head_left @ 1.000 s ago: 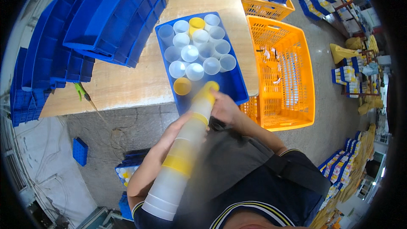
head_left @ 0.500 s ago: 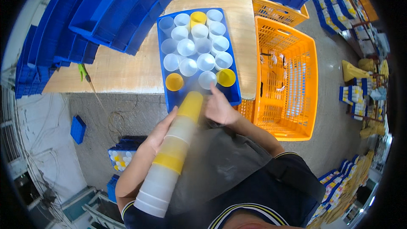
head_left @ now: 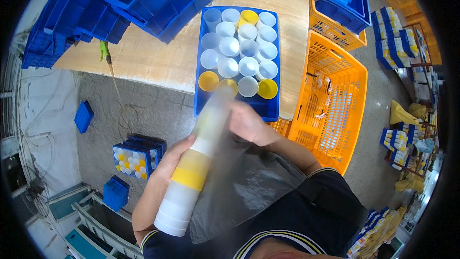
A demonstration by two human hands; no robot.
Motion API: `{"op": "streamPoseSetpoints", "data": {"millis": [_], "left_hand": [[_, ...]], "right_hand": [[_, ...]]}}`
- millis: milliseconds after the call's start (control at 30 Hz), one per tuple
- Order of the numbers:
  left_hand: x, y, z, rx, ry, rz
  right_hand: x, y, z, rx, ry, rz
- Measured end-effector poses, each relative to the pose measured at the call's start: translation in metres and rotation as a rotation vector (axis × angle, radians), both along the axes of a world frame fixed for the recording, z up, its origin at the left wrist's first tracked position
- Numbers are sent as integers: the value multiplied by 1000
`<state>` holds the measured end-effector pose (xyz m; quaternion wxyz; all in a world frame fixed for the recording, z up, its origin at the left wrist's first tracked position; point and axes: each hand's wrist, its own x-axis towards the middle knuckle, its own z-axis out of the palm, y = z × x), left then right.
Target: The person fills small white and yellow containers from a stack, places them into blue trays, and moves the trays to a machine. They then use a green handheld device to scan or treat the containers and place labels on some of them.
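My left hand [head_left: 175, 157] is closed around a long stack of nested plastic cups [head_left: 173, 207], mostly translucent white with yellow ones among them. The stack slants from my left forearm up to the near edge of a blue tray [head_left: 272, 110]. Its far end is smeared by motion. My right hand [head_left: 251, 123] is beside that far end, its fingers blurred and partly hidden. White cups [head_left: 228, 67] stand mouth up in rows in the tray, with a few yellow ones. In the nearest row, a yellow cup [head_left: 227, 86] sits between an orange-yellow cup [head_left: 208, 81] and a white one.
The tray lies on a wooden table [head_left: 158, 69] whose near edge crosses the view. Blue bins [head_left: 165, 5] are stacked at its left, near a green-handled tool [head_left: 104, 52]. Orange crates [head_left: 330, 100] stand to the right. A cup-filled blue tray [head_left: 132, 162] is on the floor.
A yellow cup now fills the gap in the tray's nearest row, and the stack's yellow end cup is gone. My right hand has come off the white cup beside it. The view has shifted left.
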<state>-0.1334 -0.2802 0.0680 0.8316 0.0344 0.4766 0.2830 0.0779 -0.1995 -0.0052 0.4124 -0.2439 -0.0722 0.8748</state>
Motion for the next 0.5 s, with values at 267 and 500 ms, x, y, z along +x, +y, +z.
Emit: {"op": "streamPoseSetpoints", "data": {"millis": [267,500], "left_hand": [[-3,-7,39,274,-59,240],[-7,4,27,194,44,235]], "right_hand": [[27,15,-11,-74,-168,452],[-29,23,-73,-250,-206,115]]}}
